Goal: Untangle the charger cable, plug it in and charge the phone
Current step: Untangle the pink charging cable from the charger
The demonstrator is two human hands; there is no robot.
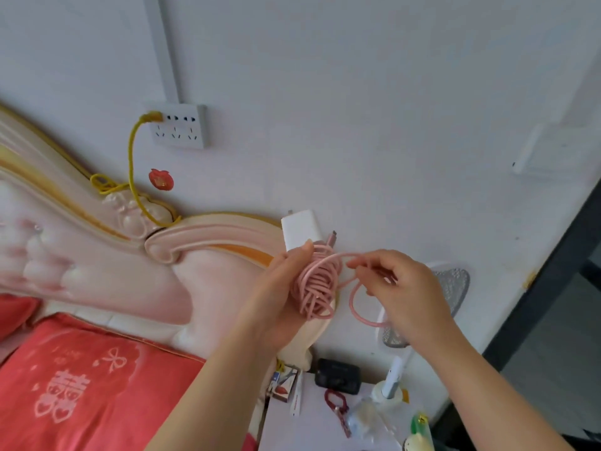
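Note:
A pink charger cable (313,284) is bunched in a tangled bundle, held up in front of the wall. My left hand (279,288) grips the bundle together with the white charger brick (300,230), whose prongs point up-left. My right hand (400,288) pinches a loose strand of the pink cable, and a loop of it hangs below the fingers. A white wall socket panel (182,126) sits at the upper left, with a yellow cable (131,164) plugged into its left side. No phone is clearly visible.
A pink and gold headboard (97,242) and a red pillow (81,385) fill the left. Below my hands a white bedside table (312,428) carries a black device (338,375), small boxes, a red hair tie and bottles. An electric swatter (452,284) leans on the wall.

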